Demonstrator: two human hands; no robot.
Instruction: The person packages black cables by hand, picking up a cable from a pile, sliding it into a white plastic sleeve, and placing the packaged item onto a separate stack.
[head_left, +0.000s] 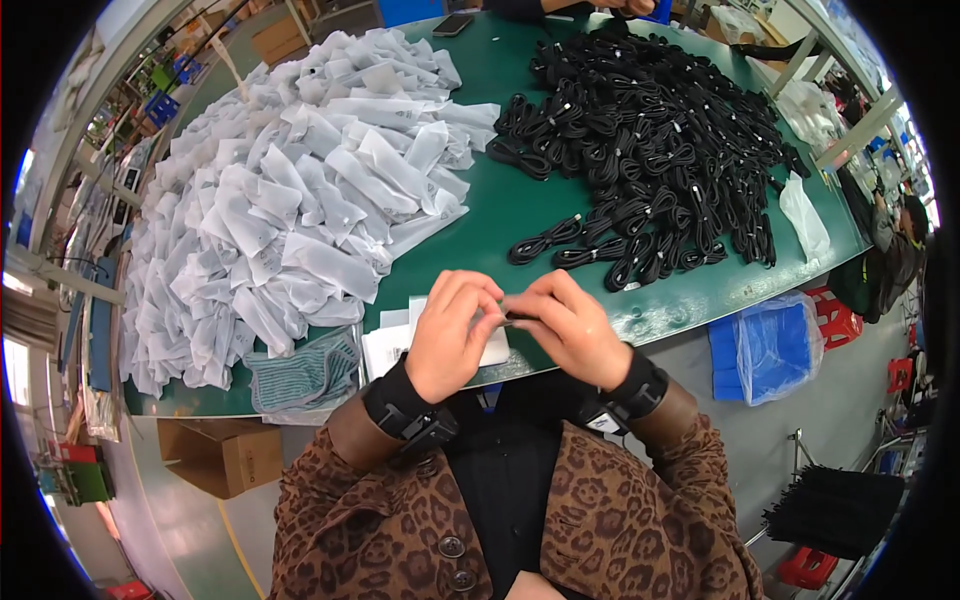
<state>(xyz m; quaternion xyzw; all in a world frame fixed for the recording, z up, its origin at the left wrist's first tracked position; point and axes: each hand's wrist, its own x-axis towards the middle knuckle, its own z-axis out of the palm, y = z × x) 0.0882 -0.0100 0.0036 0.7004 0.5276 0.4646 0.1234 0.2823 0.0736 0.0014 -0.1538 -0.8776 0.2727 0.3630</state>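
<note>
The tabletop [480, 225] looks glossy, the pouches [300, 190] matt plastic, the cloth [305, 375] ribbed.

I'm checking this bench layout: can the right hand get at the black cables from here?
Probably yes: only bare table seems to lie between the right hand and the cables. Its fingers look busy at the left hand, though, and may need freeing first.

Cables [650, 130] are black, pouches [300, 180] whitish, the table [480, 235] green, the jacket [640, 510] brown leopard-print.
</note>
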